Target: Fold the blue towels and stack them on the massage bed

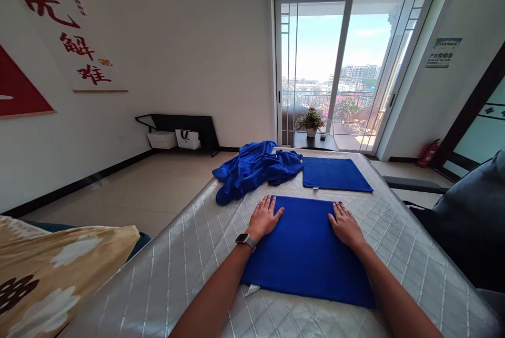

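A blue cloth (305, 254) lies flat in front of me, with a small white tag at its near left corner. My left hand (263, 218), a watch on its wrist, rests with fingers stretched out along the cloth's far left edge. Flat on the far right corner lies my right hand (346, 223), its fingers extended too. Beyond them a second blue cloth (335, 174) is spread flat, also with a tag. To its left sits a crumpled heap of blue cloth (256, 167).
All the cloths are on a silver quilted surface (181, 259). A patterned blanket (71, 269) is at the left, a dark chair (469, 217) at the right. Behind stand a small black table with a potted plant (311, 121) and a sliding glass door (347, 75).
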Available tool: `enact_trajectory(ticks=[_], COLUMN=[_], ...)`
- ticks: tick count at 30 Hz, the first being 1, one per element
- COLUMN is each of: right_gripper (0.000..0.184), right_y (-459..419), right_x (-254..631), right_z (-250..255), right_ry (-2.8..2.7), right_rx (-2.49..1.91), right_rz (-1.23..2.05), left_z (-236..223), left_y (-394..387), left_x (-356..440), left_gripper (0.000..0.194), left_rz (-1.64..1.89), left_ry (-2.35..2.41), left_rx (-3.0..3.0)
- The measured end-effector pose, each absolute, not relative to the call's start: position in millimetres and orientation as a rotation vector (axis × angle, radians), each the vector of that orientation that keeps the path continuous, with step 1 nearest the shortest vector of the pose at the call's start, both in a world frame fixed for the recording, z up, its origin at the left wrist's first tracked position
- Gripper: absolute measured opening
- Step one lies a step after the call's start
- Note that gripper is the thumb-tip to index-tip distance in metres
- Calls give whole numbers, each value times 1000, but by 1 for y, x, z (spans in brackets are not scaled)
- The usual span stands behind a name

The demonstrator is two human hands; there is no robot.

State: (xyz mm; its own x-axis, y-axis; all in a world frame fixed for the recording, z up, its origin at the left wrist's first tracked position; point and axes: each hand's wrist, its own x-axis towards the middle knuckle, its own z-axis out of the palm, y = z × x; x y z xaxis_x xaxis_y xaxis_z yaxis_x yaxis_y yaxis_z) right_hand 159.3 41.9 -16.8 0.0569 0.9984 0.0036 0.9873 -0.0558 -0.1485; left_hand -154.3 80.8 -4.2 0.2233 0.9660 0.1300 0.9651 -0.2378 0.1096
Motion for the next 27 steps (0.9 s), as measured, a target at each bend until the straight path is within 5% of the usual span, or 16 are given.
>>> enact_trajectory(ticks=[18, 27], right_gripper=[67, 63], right_y=[40, 38], right_x=[158, 163], right_z=[-17, -21], right_ry=[-2065, -2146], right_rx=[-2198, -2182], right_rz=[116, 76], left_z=[20, -1], left_y=[86, 54], left_x=[-143, 27], left_gripper=[90, 71], left_rz=[61, 430], left_ry=[1920, 1321], left_rx=[2357, 2710])
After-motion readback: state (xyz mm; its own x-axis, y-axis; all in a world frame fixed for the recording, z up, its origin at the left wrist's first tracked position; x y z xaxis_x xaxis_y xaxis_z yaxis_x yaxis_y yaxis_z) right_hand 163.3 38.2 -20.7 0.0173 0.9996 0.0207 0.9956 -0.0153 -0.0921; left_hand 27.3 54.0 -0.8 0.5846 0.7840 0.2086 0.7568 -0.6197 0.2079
